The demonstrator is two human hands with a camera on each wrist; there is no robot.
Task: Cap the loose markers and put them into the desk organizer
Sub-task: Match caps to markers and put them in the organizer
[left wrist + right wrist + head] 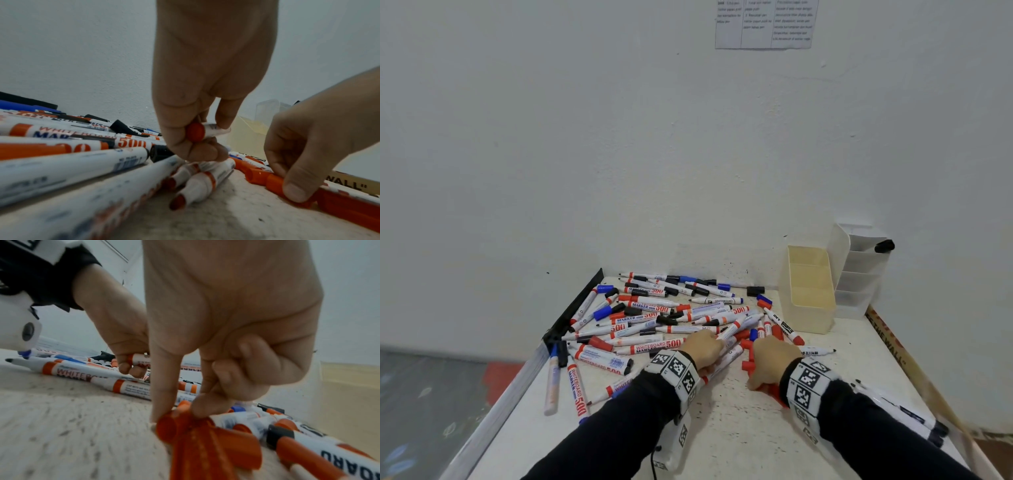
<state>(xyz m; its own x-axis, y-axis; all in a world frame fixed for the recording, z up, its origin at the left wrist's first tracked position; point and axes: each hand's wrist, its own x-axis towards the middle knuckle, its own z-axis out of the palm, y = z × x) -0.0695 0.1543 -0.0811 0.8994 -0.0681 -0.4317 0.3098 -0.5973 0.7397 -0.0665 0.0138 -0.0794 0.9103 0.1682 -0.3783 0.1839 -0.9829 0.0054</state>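
The work surface is a white tabletop (pixel 739 428), speckled with dark marks and set into a corner of plain pale walls; a black strip (pixel 575 308) edges its far left side. One printed sheet (pixel 765 24) is fixed high on the wall, its text too small to read. A pile of whiteboard markers (pixel 654 318), several dozen and too tangled to count exactly, lies across the far half of the table, mixed with loose red, blue and black caps. Two organizers stand at the far right corner, touching each other: one cream desk organizer (pixel 810 291) showing three compartments, and one white desk organizer (pixel 859 270) behind it with one black-capped marker (pixel 884 246) sticking out of its top. The left hand (pixel 703 347) pinches a red-ended marker (pixel 205 131) between thumb and fingers, lifted just above the pile. The right hand (pixel 774 359) pinches a red cap (pixel 170 426) against the tabletop with thumb and forefinger, among a cluster of red caps (pixel 748 356). A few more markers (pixel 907 411) lie beside the right sleeve.
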